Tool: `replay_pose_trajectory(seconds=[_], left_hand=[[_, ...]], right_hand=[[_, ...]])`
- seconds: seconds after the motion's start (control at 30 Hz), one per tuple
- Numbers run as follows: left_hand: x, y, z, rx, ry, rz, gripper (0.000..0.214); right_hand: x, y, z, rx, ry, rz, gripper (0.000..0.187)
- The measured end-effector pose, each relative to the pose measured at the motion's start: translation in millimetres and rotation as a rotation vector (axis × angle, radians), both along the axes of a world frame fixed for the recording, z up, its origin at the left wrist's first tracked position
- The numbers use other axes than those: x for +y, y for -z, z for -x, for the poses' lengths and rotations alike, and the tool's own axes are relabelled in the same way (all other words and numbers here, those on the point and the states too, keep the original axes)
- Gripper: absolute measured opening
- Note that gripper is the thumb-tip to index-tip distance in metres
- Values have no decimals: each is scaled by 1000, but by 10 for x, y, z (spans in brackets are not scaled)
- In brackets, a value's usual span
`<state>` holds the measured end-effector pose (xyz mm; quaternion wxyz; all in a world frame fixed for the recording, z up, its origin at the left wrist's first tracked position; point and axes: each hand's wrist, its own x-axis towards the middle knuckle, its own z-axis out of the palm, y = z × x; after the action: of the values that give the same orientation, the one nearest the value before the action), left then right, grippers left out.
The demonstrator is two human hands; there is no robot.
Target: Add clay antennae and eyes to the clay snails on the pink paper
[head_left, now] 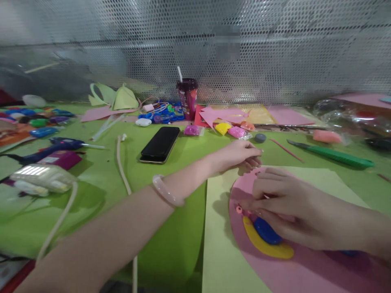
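A pink paper shape (308,268) lies on a pale yellow-green sheet (220,244) on the green table. On the pink paper sit a yellow clay crescent (265,246), a blue clay piece (266,231) and a small pink clay bit (239,209). My right hand (293,207) rests over the clay, fingers curled and pinched near the small pink bit; what they hold is hidden. My left hand (240,156), with a pale bangle (166,190) on the wrist, lies at the sheet's top edge, fingers bent down onto the paper.
A black phone (160,144), a dark cup with a straw (187,97), clay packets (222,128), a green-handled knife (339,155), a thin pink stick (286,150), a glue gun (65,143) and a white cable (122,162) lie on the table. A perforated metal wall stands behind.
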<state>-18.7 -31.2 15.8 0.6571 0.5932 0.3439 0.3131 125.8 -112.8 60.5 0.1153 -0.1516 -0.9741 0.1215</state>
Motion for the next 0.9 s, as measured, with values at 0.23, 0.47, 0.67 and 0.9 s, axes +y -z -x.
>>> replay_pose_trajectory(seconds=[0.23,0.47,0.67,0.9], left_hand=[[6,7,1,16,-11,9,12],[9,18,8,3,7,-7,12],[18,24,7,12,13,-13,12],[33,46,6,21,10,-18,12]], right_hand=[[-13,28,-15,-70,-18,-33,25],[-11,51,-17,-47,-6,-12,23],[-16,54,-17,-55,-23,-28,23],[-32,59,-9,-52,-27,-55,24]])
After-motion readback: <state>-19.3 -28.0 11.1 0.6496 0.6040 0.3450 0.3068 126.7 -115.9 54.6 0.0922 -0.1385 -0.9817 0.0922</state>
